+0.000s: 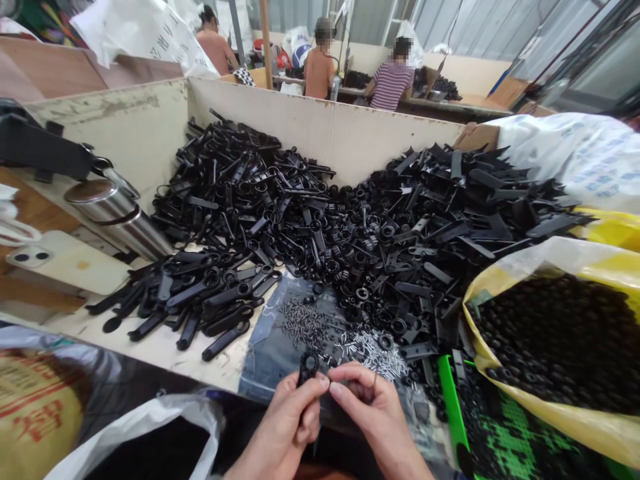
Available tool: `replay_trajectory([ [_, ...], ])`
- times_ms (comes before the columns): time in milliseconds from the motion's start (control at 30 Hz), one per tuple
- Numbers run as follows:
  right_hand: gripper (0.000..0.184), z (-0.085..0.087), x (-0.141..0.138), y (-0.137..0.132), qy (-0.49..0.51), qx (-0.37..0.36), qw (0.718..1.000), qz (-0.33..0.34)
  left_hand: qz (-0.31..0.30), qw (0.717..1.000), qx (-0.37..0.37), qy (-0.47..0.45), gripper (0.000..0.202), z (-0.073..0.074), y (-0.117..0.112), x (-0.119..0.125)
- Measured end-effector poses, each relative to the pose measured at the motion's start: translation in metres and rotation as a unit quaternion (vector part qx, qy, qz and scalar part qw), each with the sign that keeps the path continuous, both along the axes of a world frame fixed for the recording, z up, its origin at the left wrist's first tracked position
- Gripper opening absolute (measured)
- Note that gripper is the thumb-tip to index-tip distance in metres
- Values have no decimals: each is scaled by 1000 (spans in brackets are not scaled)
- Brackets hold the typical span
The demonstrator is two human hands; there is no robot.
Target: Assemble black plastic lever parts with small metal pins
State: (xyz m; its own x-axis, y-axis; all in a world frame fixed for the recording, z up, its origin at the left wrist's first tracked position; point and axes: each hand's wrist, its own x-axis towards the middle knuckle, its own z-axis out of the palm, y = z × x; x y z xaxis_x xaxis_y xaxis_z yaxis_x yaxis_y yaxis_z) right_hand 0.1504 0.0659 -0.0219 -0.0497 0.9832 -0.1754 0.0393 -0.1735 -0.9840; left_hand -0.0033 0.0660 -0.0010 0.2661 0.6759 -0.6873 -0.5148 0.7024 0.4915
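My left hand is closed in a pinch on a small black plastic lever with a ring end, held upright at the near edge of the bench. My right hand is closed too, its thumb and fingertips meeting the left hand at the part; a thin dark pin shows between its fingers. Just beyond the hands lies a dark cloth with small dark screws and shiny metal pins scattered on it.
A big heap of black plastic parts fills the walled bench. A steel flask and a phone lie at left. A yellow bag of black rings sits at right, a green crate below. Three people work at the back.
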Motion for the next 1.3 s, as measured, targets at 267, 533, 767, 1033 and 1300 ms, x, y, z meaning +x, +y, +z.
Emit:
replay_trajectory([
  [267, 14, 8, 6, 3, -152, 162, 974, 55, 13, 998, -62, -28, 45, -1, 3, 0],
  [533, 8, 10, 4, 10, -222, 208, 951, 53, -33, 998, -55, -26, 33, 7, 2, -14],
  [767, 9, 20, -2, 19, -225, 266, 928, 130, -61, 998, -14, 12, 74, 6, -7, -25],
  [1033, 14, 20, -6, 24, -253, 279, 912, 161, -80, 992, -23, 98, 113, 11, -12, -27],
  [1300, 12, 22, -11, 20, -259, 303, 905, 151, -165, 964, 35, 203, 81, 11, -11, -31],
])
